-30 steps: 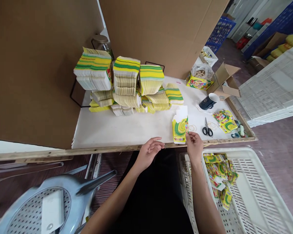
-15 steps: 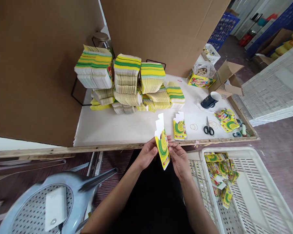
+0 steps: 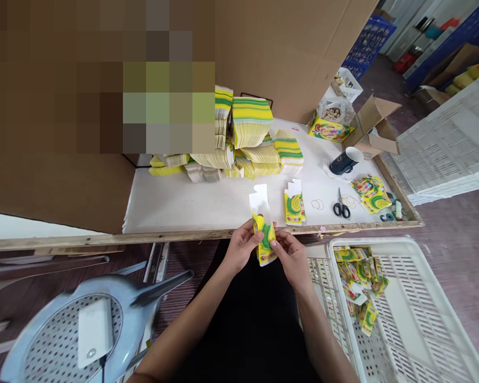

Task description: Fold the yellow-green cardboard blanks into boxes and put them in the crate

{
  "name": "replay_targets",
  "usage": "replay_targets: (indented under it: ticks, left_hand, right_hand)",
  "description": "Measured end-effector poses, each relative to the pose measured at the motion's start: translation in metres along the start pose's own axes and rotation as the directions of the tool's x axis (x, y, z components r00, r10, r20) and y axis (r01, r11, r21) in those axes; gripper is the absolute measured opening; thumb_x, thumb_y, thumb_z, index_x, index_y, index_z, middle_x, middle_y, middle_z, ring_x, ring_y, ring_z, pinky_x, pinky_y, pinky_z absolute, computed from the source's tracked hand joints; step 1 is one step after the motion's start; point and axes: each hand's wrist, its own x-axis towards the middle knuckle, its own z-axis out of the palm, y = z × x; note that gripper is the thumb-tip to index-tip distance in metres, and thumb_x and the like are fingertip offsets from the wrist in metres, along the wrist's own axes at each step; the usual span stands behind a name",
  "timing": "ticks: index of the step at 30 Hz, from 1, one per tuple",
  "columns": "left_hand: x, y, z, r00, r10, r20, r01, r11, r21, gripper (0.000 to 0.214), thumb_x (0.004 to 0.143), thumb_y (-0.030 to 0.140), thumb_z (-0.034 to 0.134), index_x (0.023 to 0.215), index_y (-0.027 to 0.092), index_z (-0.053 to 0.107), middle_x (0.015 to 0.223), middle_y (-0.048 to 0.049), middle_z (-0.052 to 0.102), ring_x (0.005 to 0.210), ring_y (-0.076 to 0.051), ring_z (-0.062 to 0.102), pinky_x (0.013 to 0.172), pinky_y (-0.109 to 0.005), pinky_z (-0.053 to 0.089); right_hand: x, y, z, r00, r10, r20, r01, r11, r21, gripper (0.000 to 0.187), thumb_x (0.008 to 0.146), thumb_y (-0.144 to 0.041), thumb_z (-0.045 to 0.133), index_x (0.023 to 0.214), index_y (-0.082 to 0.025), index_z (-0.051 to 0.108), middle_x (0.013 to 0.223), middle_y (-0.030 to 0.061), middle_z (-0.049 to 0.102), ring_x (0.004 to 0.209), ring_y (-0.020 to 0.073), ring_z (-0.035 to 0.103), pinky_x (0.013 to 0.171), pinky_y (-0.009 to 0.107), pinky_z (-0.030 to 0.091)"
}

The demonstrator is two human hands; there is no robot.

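Between my two hands, just off the table's front edge, is a yellow and green cardboard box [image 3: 265, 246] with white flaps sticking up at its far end. My left hand [image 3: 242, 247] grips its left side, thumb on the printed face. On the right side my right hand [image 3: 290, 256] pinches it near the lower part. A similar flat box blank [image 3: 294, 205] lies on the table to the right. Behind it stand stacks of flat box blanks [image 3: 251, 125], bundled and piled; some of the pile's left part is hidden by a blurred patch.
On the white table [image 3: 175, 205] are scissors [image 3: 341, 207], rubber bands [image 3: 317, 205], a dark mug [image 3: 345, 161] and more printed boxes [image 3: 373, 194]. A white plastic basket [image 3: 419, 298] with small boxes stands at right. A blue-grey stool [image 3: 131, 298] carries a white device [image 3: 93, 332].
The box has turned its printed face more toward me and come slightly lower. My left thumb now lies on its front. The view has shifted a little.
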Motion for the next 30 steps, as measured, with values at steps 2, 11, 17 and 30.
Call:
replay_targets:
  ticks: [2, 11, 17, 30]
  left_hand:
    - [0.000, -0.002, 0.002, 0.998, 0.003, -0.064, -0.002, 1.000, 0.016, 0.057, 0.073, 0.048, 0.078, 0.118, 0.016, 0.063, 0.110, -0.0117, 0.073, 0.106, -0.028, 0.068, 0.091, -0.040, 0.055]
    - [-0.002, -0.006, 0.008, 0.985, 0.075, -0.157, -0.046, 0.982, 0.182, 0.066, 0.077, 0.040, 0.076, 0.126, 0.023, 0.036, 0.094, -0.0030, 0.072, 0.086, -0.018, 0.070, 0.076, -0.028, 0.053]
    - [-0.009, 0.002, 0.012, 0.997, 0.076, -0.032, -0.066, 0.968, 0.241, 0.066, 0.081, 0.037, 0.073, 0.129, 0.024, 0.030, 0.098, -0.0056, 0.072, 0.090, -0.020, 0.071, 0.078, -0.029, 0.052]
    - [-0.014, 0.013, 0.010, 0.979, -0.099, 0.179, 0.072, 0.986, 0.152, 0.047, 0.076, 0.033, 0.078, 0.108, 0.023, 0.045, 0.092, -0.0032, 0.073, 0.078, -0.018, 0.071, 0.071, -0.027, 0.054]
  right_hand:
    - [-0.001, 0.000, 0.002, 1.000, -0.001, -0.018, 0.001, 1.000, -0.004, 0.026, 0.084, -0.043, 0.071, 0.095, -0.020, 0.068, 0.083, 0.0036, 0.067, 0.074, 0.0172, 0.059, 0.072, 0.032, 0.050]
    - [-0.004, 0.006, 0.006, 0.984, -0.086, -0.154, 0.070, 0.992, -0.109, 0.026, 0.086, -0.043, 0.068, 0.084, -0.019, 0.059, 0.074, 0.0004, 0.059, 0.065, 0.0137, 0.052, 0.063, 0.027, 0.044]
    - [0.000, -0.006, -0.009, 0.981, -0.179, -0.078, 0.164, 0.972, -0.170, 0.039, 0.089, -0.041, 0.065, 0.122, -0.024, 0.055, 0.105, 0.0053, 0.064, 0.068, 0.0136, 0.055, 0.062, 0.027, 0.046]
    - [0.011, -0.028, -0.042, 0.966, -0.178, 0.189, 0.216, 0.954, -0.208, 0.025, 0.094, -0.041, 0.058, 0.114, -0.025, 0.058, 0.086, 0.0011, 0.062, 0.076, 0.0160, 0.058, 0.066, 0.026, 0.044]
